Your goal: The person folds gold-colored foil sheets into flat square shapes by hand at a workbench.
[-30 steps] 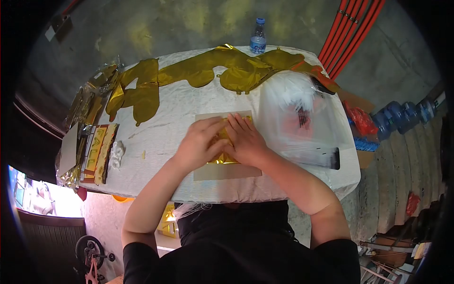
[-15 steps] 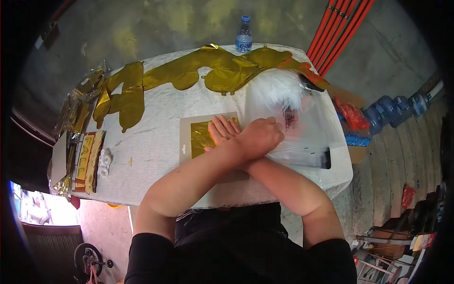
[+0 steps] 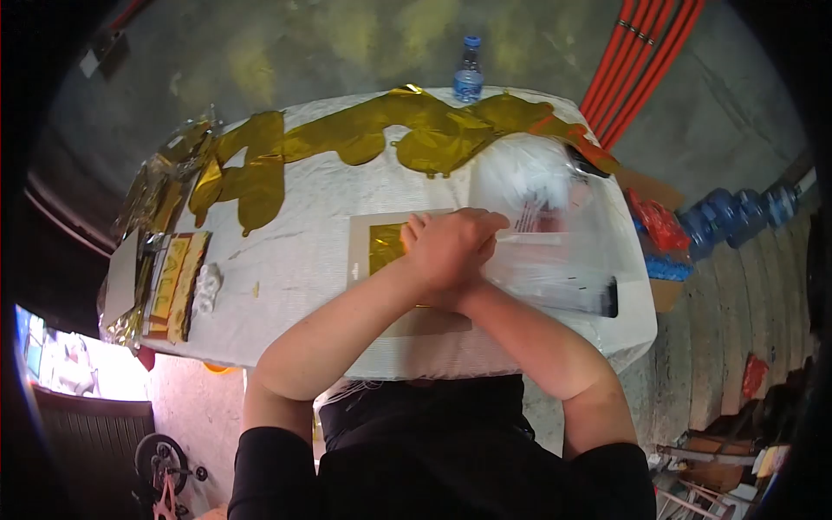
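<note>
My forearms cross above a grey card (image 3: 360,243) on the white-covered table. My left hand (image 3: 459,247), on top, reaches across to the right with its fingers curled closed; what they hold, if anything, is hidden. Beneath it my right hand (image 3: 416,227) lies mostly covered, a few fingertips stretched out over a folded gold foil piece (image 3: 384,247) on the card. Just right of my left hand lies a stack of clear plastic bags (image 3: 555,260).
Flat gold foil balloons (image 3: 338,130) stretch along the table's far edge, below a water bottle (image 3: 468,74). At left are foil packets (image 3: 156,195), a printed pack (image 3: 173,290) and a white bundle (image 3: 206,288). Large blue bottles (image 3: 724,217) stand off the right side.
The view has shifted, so the table sits further right. My left hand has drawn back from the bags and now covers more of my right hand.
</note>
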A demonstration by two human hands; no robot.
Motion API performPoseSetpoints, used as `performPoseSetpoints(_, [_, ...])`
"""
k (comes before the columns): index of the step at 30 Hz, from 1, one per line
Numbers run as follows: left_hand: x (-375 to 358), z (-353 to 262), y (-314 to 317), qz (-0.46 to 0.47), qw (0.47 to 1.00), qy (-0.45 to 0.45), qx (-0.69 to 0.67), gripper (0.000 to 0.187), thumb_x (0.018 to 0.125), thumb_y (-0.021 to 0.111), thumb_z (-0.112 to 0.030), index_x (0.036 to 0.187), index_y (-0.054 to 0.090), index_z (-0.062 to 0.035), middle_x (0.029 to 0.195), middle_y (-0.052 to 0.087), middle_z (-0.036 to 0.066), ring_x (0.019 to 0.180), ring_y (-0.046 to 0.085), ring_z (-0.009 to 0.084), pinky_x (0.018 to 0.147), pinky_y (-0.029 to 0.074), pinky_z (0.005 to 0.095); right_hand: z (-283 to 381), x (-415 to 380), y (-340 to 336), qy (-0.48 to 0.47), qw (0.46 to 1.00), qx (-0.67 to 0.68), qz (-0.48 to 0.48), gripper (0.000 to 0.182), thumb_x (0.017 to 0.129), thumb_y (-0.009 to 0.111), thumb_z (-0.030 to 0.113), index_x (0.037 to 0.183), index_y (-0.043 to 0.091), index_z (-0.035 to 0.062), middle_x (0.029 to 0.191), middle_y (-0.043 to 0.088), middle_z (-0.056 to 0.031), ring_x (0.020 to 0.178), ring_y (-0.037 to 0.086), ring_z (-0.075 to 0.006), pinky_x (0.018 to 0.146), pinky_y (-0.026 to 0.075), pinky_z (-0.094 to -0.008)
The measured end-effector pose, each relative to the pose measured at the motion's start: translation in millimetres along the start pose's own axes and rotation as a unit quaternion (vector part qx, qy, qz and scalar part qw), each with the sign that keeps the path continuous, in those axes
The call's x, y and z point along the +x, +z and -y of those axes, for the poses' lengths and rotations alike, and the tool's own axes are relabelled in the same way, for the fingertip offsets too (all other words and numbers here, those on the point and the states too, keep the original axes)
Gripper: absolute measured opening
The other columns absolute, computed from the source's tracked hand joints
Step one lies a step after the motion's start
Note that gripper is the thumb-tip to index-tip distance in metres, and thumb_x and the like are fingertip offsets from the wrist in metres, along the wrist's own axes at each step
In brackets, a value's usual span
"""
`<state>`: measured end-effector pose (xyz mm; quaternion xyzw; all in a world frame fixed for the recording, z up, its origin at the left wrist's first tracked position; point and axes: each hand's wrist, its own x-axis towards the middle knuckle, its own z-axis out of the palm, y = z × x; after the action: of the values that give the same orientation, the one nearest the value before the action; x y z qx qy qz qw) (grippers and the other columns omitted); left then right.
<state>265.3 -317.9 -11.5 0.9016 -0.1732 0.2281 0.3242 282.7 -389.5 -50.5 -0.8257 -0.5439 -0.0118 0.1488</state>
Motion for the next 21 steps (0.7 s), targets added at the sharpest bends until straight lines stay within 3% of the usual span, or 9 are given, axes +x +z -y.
performPoseSetpoints(4, [-27,3,-61,-0.026,0.999,0.004,0.033,0.012,0.075,0.063,-0.005,0.087,0.063,-0.0047,0.081,0.062,0.012,0.076,0.061,0.0313,0.067,0.050,0.0375,7,2,-23,0.030,0.988,0.113,0.102,0.068,0.090,0.046,0.043,0.137,0.034,-0.0047,0.145,0.031,-0.0239,0.138,0.024,-0.0366,0.113,0.018,-0.0472])
performPoseSetpoints(6, [-48,6,-90,-0.056,0.995,0.000,0.084,0.012,0.074,0.063,-0.003,0.085,0.063,-0.0041,0.082,0.062,0.012,0.077,0.061,0.0309,0.067,0.050,0.0373,3,-1,-3,0.025,0.997,0.076,-0.004,0.061,0.089,0.050,0.035,0.133,0.038,-0.0056,0.139,0.038,-0.0248,0.136,0.027,-0.0381,0.112,0.021,-0.0457])
performPoseSetpoints(7, [-59,8,-104,-0.083,0.988,0.000,0.130,0.012,0.073,0.064,-0.002,0.084,0.062,-0.0035,0.083,0.062,0.011,0.078,0.061,0.0304,0.066,0.050,0.0371,-3,-1,11,0.016,0.997,0.079,-0.003,0.061,0.089,0.050,0.035,0.133,0.038,-0.0056,0.139,0.038,-0.0248,0.136,0.027,-0.0381,0.112,0.021,-0.0457])
performPoseSetpoints(9, [-86,10,-134,-0.104,0.980,-0.029,0.167,0.013,0.072,0.064,0.002,0.083,0.061,-0.0035,0.082,0.062,0.010,0.078,0.061,0.0294,0.066,0.050,0.0363,-12,0,34,-0.008,0.995,0.007,-0.096,0.065,0.083,0.054,0.038,0.132,0.040,-0.0037,0.141,0.033,-0.0218,0.133,0.028,-0.0382,0.112,0.019,-0.0478])
performPoseSetpoints(10, [-100,12,-145,-0.106,0.978,-0.034,0.174,0.013,0.072,0.064,0.002,0.083,0.061,-0.0035,0.082,0.062,0.010,0.078,0.061,0.0294,0.066,0.050,0.0363,-2,3,3,0.031,0.999,0.005,0.012,0.068,0.085,0.053,0.037,0.136,0.036,-0.0033,0.145,0.030,-0.0209,0.136,0.025,-0.0365,0.114,0.016,-0.0460])
performPoseSetpoints(13, [-147,17,-171,-0.121,0.959,-0.084,0.243,0.013,0.071,0.064,0.002,0.082,0.061,-0.0039,0.083,0.062,0.009,0.079,0.061,0.0287,0.066,0.050,0.0362,1,-1,1,0.041,0.999,-0.021,0.022,0.069,0.087,0.053,0.037,0.139,0.031,-0.0029,0.148,0.025,-0.0207,0.139,0.021,-0.0345,0.114,0.016,-0.0424])
performPoseSetpoints(16, [-194,26,-178,-0.058,0.934,-0.167,0.309,0.012,0.074,0.065,0.000,0.086,0.062,-0.0037,0.085,0.063,0.009,0.079,0.061,0.0273,0.068,0.051,0.0355,0,-3,2,0.028,1.000,-0.004,-0.005,0.066,0.089,0.051,0.037,0.140,0.032,-0.0010,0.147,0.028,-0.0187,0.139,0.022,-0.0334,0.114,0.017,-0.0428])
performPoseSetpoints(21, [-224,13,-186,-0.072,0.946,-0.224,0.221,0.022,0.074,0.065,-0.002,0.096,0.064,-0.0046,0.099,0.063,0.012,0.095,0.059,0.0297,0.083,0.048,0.0376,-1,-4,4,0.016,0.999,-0.024,-0.020,0.064,0.091,0.049,0.038,0.140,0.033,-0.0008,0.148,0.028,-0.0187,0.139,0.022,-0.0331,0.114,0.017,-0.0433])
